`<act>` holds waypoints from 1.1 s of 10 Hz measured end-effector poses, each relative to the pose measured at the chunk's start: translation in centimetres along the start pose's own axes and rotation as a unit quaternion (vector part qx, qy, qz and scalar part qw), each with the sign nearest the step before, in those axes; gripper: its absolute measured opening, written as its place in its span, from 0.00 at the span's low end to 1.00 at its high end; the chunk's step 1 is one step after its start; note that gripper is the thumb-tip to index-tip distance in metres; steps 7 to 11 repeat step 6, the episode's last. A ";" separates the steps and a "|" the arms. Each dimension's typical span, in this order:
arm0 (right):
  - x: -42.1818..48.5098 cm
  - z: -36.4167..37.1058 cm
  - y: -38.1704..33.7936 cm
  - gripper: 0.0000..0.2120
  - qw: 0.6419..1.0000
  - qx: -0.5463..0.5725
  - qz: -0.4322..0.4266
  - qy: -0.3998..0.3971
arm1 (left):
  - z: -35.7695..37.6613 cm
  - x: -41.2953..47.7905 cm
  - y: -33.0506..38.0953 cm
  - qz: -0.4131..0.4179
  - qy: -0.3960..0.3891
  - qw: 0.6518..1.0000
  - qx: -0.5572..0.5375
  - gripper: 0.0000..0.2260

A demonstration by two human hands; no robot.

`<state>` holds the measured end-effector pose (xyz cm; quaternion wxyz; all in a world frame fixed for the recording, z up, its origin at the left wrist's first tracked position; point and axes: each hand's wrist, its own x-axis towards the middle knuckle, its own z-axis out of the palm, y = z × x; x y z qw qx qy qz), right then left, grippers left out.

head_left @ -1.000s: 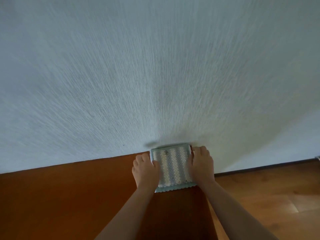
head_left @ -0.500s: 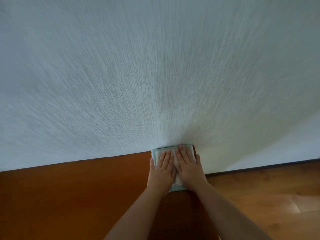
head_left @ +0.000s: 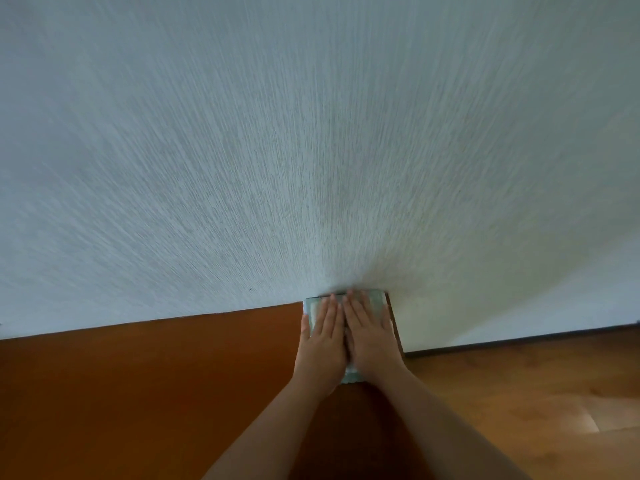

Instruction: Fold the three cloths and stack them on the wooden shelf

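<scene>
Both hands are palm-down and flat, side by side, so close that their inner edges touch. The left hand (head_left: pixel 322 344) has its fingers straight and together, thumb out to the side. Same for the right hand (head_left: pixel 372 337), which reaches slightly further forward. The left forearm (head_left: pixel 270 427) and right forearm (head_left: pixel 450 420) are bare and angle in toward each other.

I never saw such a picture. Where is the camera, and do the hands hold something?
No machine here: these are a person's two bare hands. The camera sits on the person's head and looks forward and down. The left hand and the right hand lie flat, side by side, fingers straight, pressing on a folded pale green cloth. Nothing is held. The cloth lies on the reddish-brown wooden shelf, at its back right corner, against the white textured wall. Lower right is wooden floor.
</scene>
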<state>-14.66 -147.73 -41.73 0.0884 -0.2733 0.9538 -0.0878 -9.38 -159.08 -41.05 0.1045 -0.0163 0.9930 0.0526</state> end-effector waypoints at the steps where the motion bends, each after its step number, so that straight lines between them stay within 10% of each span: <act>1: -0.1 1.3 0.6 0.27 0.999 -0.027 0.007 -0.017 | 0.6 -0.3 -0.3 0.022 -0.032 0.997 0.064 0.27; 4: -0.1 0.2 2.7 0.33 0.995 0.033 0.039 -0.083 | 0.0 -1.0 -1.7 -0.058 -0.074 0.996 0.012 0.32; 6: -0.9 -4.4 0.7 0.09 0.927 0.326 0.101 0.157 | -3.6 -3.8 -3.4 -0.209 0.113 0.940 -0.244 0.18; 11: -0.9 -4.4 0.7 0.09 0.927 0.326 0.101 0.157 | -3.6 -3.8 -3.4 -0.209 0.113 0.940 -0.244 0.18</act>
